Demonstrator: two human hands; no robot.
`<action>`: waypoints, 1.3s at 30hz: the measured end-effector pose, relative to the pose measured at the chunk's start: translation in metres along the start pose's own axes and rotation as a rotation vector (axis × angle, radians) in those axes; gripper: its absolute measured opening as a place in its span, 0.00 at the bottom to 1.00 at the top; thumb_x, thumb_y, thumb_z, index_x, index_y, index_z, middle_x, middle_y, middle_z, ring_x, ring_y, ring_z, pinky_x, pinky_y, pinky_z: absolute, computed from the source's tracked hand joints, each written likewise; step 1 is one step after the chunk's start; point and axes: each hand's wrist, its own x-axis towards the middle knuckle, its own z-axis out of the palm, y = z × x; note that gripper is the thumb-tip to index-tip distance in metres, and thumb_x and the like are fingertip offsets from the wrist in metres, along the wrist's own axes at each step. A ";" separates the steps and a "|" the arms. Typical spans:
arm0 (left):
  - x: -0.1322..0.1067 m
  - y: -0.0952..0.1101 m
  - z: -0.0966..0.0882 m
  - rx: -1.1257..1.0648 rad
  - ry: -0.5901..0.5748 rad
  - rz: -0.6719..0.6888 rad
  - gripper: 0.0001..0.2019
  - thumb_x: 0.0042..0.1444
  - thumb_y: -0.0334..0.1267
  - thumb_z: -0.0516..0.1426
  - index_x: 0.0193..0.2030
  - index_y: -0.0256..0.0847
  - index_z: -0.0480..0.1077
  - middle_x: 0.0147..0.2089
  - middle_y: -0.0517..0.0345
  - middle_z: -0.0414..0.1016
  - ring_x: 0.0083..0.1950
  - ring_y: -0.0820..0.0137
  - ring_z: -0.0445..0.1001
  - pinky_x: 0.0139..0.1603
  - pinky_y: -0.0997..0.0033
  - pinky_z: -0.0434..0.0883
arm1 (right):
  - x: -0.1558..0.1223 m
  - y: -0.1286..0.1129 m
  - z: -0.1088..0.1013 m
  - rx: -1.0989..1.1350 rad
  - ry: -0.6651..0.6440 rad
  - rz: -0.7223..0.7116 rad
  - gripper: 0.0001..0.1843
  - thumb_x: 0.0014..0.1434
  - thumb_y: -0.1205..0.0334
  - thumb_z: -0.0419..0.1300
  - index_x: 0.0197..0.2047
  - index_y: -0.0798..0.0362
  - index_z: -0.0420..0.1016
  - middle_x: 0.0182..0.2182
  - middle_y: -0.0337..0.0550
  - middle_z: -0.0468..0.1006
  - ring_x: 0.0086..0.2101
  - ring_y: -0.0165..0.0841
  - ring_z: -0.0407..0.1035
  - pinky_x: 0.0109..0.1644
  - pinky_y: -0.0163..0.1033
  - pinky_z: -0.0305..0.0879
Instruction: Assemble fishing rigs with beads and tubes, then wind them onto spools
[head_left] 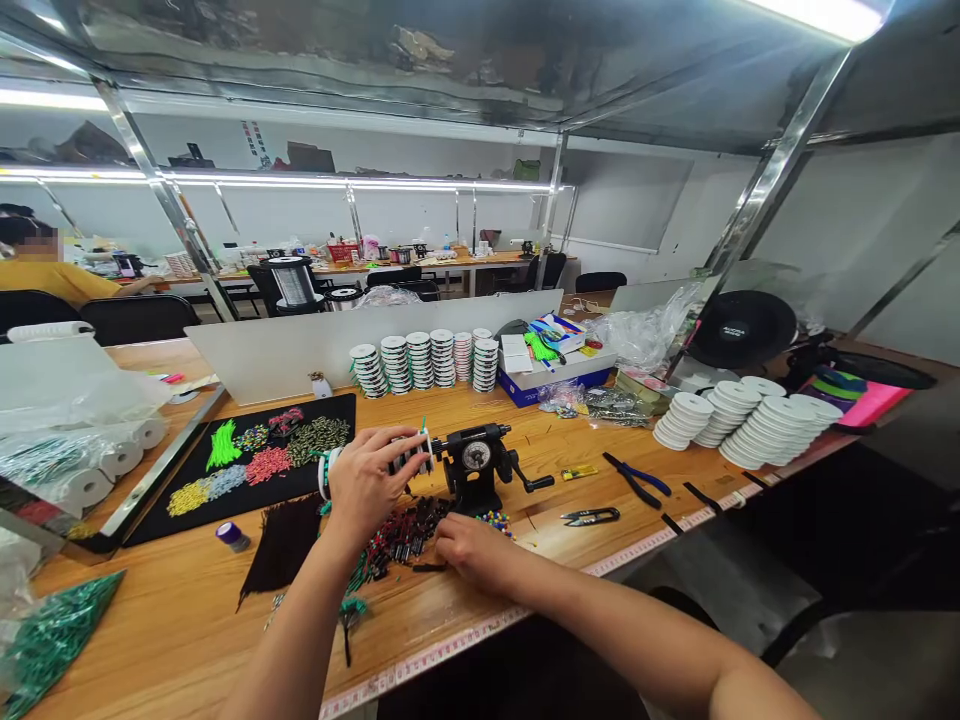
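Note:
My left hand (367,478) is wrapped round a row of white spools (426,450) on the shaft of a black hand-crank winder (475,462). The winder has a round dial and a crank handle (538,484) at its right. My right hand (472,548) rests low at the edge of a pile of small black, red and green pieces (397,535), fingers curled in; what they hold, if anything, is hidden. A short black strip (429,568) lies beside its fingertips. Small colourful beads (496,522) lie behind that hand, by the winder's base.
Stacks of wound spools (418,360) stand at the back, white spools (780,428) at the right. A black mat (247,500) carries sorted bead heaps. Snips (591,517), pliers (636,480) and a purple-capped glue stick (232,537) lie around. A person (52,270) sits far left.

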 end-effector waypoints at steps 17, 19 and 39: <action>0.002 -0.011 0.006 -0.046 0.051 0.121 0.14 0.64 0.48 0.57 0.45 0.48 0.82 0.45 0.58 0.85 0.42 0.62 0.77 0.44 0.63 0.73 | -0.109 0.008 -0.034 0.192 0.366 0.812 0.07 0.66 0.69 0.55 0.39 0.55 0.74 0.34 0.47 0.78 0.36 0.39 0.73 0.39 0.40 0.67; 0.001 -0.012 0.006 -0.042 0.044 0.117 0.14 0.65 0.47 0.55 0.46 0.49 0.81 0.45 0.59 0.85 0.42 0.62 0.78 0.44 0.62 0.73 | -0.122 0.011 -0.036 0.235 0.358 0.879 0.07 0.64 0.69 0.56 0.37 0.54 0.75 0.32 0.44 0.78 0.33 0.37 0.73 0.37 0.39 0.67; 0.023 -0.022 0.000 -0.198 -0.311 -0.229 0.17 0.60 0.50 0.53 0.43 0.50 0.82 0.47 0.61 0.85 0.50 0.59 0.82 0.50 0.63 0.75 | -0.068 0.009 -0.094 0.625 0.526 0.694 0.05 0.59 0.64 0.61 0.37 0.52 0.79 0.32 0.42 0.81 0.33 0.34 0.75 0.38 0.36 0.69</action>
